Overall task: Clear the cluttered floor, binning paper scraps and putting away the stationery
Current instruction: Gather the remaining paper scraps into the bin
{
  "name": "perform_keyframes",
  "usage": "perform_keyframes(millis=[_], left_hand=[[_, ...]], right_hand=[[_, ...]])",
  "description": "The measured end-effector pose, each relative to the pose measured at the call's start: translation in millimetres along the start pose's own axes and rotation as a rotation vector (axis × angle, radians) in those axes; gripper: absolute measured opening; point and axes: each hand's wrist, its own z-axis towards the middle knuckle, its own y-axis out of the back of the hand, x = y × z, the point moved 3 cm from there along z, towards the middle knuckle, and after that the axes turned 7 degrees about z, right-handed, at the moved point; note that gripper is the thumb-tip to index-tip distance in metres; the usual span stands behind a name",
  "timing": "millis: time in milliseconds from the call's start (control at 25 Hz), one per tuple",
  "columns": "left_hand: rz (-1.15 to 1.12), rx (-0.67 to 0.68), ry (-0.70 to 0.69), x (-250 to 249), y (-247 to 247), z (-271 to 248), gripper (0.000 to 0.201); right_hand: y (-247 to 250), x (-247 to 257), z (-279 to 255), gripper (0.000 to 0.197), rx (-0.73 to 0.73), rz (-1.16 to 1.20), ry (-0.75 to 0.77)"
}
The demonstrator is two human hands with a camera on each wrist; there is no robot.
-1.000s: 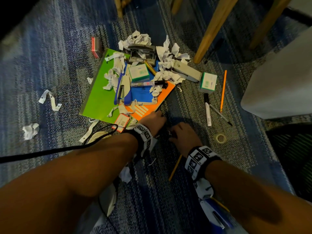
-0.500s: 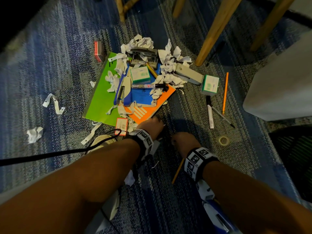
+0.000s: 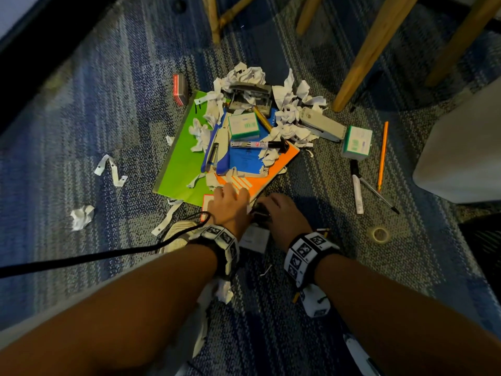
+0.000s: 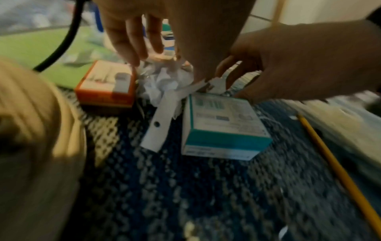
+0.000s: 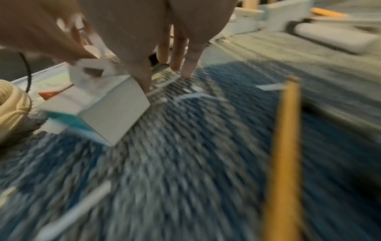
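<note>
A: Pile layout?
B: Scraps (image 3: 291, 115), marker (image 3: 257, 144) on folders (image 3: 181, 164); stapler (image 3: 321, 124) right of pile, box (image 3: 356, 142) beyond, pens (image 3: 376, 189) nearer.
A: Hands (image 3: 230, 204)?
B: At pile's near edge.

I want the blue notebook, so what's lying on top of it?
On the blue notebook lie a small green-and-white box, a black-capped marker, a blue-and-white stapler and crumpled paper. Those things hide much of its cover, so anything beneath them can't be seen.

L hand (image 4: 144, 32) fingers down on paper wad (image 4: 164, 81), w/ orange box (image 4: 105, 86) & teal box (image 4: 222, 127) beside, R hand (image 4: 299, 62) near.
</note>
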Motion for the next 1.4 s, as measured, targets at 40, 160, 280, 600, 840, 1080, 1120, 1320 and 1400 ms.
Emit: perform_keyframes(millis=[40, 160, 280, 600, 840, 1080, 1120, 1320, 1400], left_hand=[[-0.056, 0.060, 0.111, 5, -7, -2, 0.042], [-0.097, 0.202, 0.178, 4, -34, 3, 0.042], [-0.203, 0.217, 0.251, -4, -34, 11, 0.028], [-0.354, 0.293, 0.044, -18, -18, 3, 0.051], [-0.094, 0.545, -0.200, -60, 50, 7, 0.062], [-0.258, 0.416, -0.349, -126, 150, 53, 0.037], [-0.349, 0.399, -0.356, -138, 169, 64, 0.038], [-0.821, 0.077, -0.287, -204, 276, 108, 0.023], [-1.040, 0.006, -0.299, -234, 318, 114, 0.016]], right_hand=[[-2, 2, 7, 0.056, 0.019, -0.012, 0.033], [0, 2, 18, 0.053, 0.058, -0.038, 0.103], [3, 0, 18, 0.049, 0.062, -0.062, 0.147], [-8, -15, 3, 0.030, 0.088, -0.126, 0.208], [48, -30, -14, 0.023, 0.314, -0.196, -0.130], [179, -43, -73, 0.011, -0.004, 0.054, -0.225], [210, -44, -84, 0.009, -0.115, 0.080, -0.248], [362, -34, -155, 0.003, -0.821, 0.506, -0.202], [409, -36, -183, 0.005, -1.079, 0.672, -0.091]])
